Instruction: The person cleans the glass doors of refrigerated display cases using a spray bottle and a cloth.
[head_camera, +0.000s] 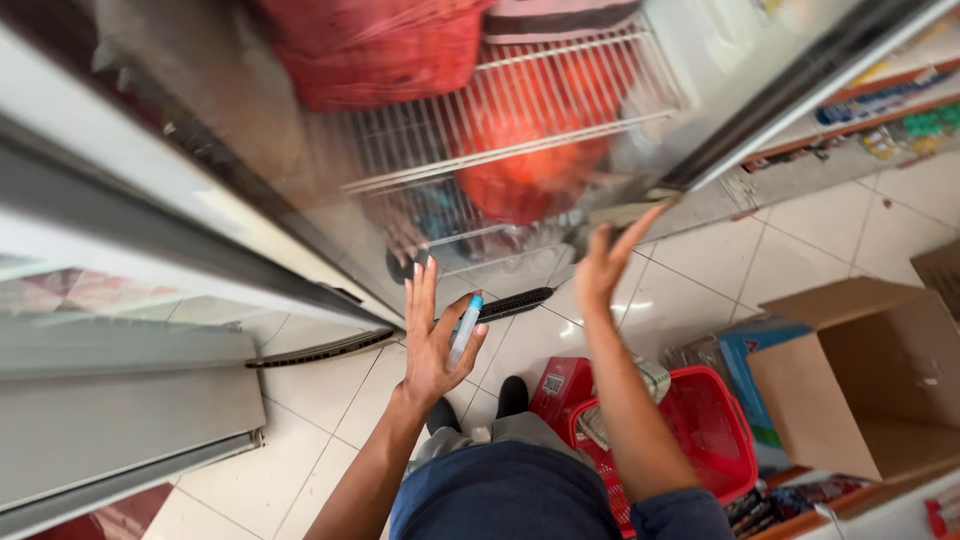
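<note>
Left fingers: the left hand (432, 340) is spread flat, thumb pinning a small tube with a blue cap (465, 328) on the palm.
Right fingers: the right hand (607, 262) is open, holding nothing, up by the fridge door (250, 160).
Inside fridge: red bags (380, 50) on a wire shelf (520, 110).
Floor: red basket (715, 430), cardboard box (870, 380).

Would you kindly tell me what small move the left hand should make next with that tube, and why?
Probably carry the small blue-capped tube, held loosely under the left hand's thumb, up toward the wire shelf; the right hand is already at the glass door's edge.
</note>
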